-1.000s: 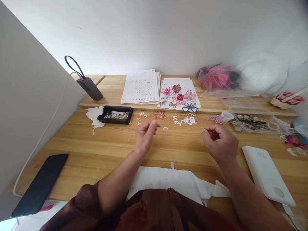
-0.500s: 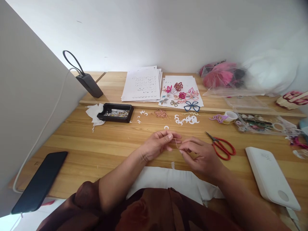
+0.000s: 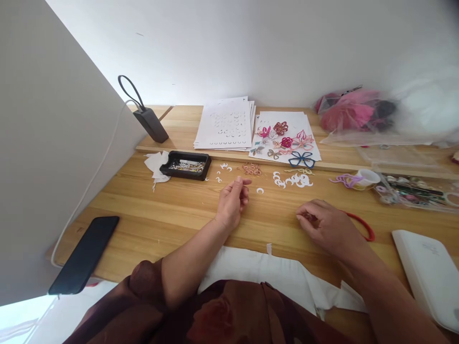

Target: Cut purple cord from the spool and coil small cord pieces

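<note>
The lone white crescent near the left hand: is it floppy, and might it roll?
The white crescent looks thin, so it's probably light and bendy; lying flat on the table, it would likely slide rather than roll.

Red curved scissor handle. White crescent cutouts, plain. Copper-pink small-ring cluster. Yel.-brn wood-plank tabletop, darker grain stripes. Black rect. tray, contents mixed silver, white & yel. White paper sheets w/ rows of dk crescent marks. Blue open-loop flower; crimson rosette; dk-red loop flower. Lilac cord. Maroon-brn cloth garment, reddish rose motif. Black flat phone; white slab-shaped device, grey lettering.
</note>
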`<state>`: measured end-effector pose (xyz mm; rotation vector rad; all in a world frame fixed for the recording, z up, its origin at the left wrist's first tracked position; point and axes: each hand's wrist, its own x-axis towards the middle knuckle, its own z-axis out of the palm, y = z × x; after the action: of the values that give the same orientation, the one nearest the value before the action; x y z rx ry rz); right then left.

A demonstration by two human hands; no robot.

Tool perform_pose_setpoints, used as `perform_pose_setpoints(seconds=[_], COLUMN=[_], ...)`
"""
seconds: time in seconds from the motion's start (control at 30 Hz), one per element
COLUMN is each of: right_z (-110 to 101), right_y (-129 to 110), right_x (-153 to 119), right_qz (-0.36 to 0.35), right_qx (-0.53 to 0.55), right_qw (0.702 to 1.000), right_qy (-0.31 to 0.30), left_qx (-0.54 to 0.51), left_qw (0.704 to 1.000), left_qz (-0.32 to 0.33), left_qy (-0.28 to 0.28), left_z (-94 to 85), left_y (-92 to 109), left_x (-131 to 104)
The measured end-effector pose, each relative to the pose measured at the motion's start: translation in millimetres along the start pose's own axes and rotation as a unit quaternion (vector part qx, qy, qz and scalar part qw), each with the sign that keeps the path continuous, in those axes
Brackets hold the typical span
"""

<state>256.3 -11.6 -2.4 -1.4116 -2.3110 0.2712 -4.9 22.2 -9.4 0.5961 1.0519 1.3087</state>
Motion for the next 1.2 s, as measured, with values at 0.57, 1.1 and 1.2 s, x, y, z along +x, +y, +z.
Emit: perform_pose_setpoints(seconds=[0.57, 1.1, 1.2], right_z=[-6, -15, -18], right_y=[0, 1, 2], right_x=[-6, -7, -6], right_qz=[0.043, 0.109, 0.106], right_qx=[-0.068, -0.051, -0.04], right_qw=[0.995, 0.989, 0.99], right_qy=[-0.058, -0.081, -0.082], left_qx=[0.158, 0.129, 0.122], left_qw=[0.971, 0.972, 0.971], left_qz=[0.18, 0.192, 0.2], left_qy=[0.024, 0.046, 0.054], left_z=[-8.4, -10.2, -9.7], left_y=[-9, -1, 0], left_x=[9, 10, 10])
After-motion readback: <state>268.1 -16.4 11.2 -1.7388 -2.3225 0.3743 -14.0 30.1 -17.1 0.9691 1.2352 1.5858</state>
